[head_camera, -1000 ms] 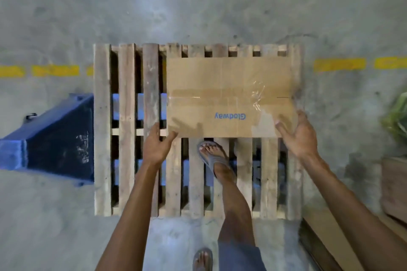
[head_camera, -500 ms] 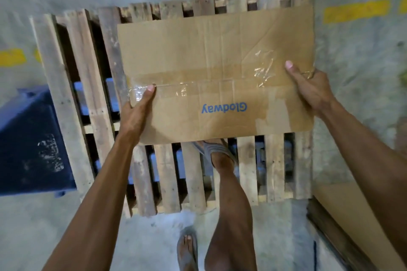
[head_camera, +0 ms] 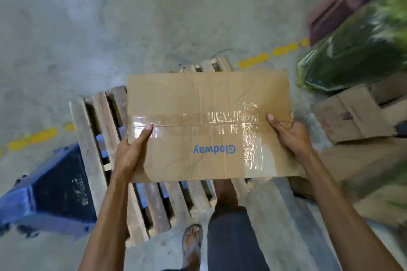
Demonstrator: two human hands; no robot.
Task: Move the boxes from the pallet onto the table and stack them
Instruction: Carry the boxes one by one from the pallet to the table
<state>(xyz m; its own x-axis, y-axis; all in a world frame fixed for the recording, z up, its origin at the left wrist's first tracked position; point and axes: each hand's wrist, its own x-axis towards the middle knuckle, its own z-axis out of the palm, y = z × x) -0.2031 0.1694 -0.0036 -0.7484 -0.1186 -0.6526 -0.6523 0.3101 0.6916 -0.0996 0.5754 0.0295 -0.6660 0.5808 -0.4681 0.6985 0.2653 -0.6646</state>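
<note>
Brown cardboard box with blue "Glodway" lettering and glossy clear tape; pale weathered wooden pallet; blue plastic object; grey concrete floor with dashed yellow line; green wrapped bundle; dark blue trousers.

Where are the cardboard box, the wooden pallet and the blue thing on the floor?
cardboard box (head_camera: 204, 103): head view, top face.
wooden pallet (head_camera: 88, 138): head view, left slat.
blue thing (head_camera: 55, 185): head view, dark side panel.

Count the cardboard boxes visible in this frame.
2: the Glodway box held between both hands above the pallet, and a worn box at right under green bags. Others may be hidden.
</note>
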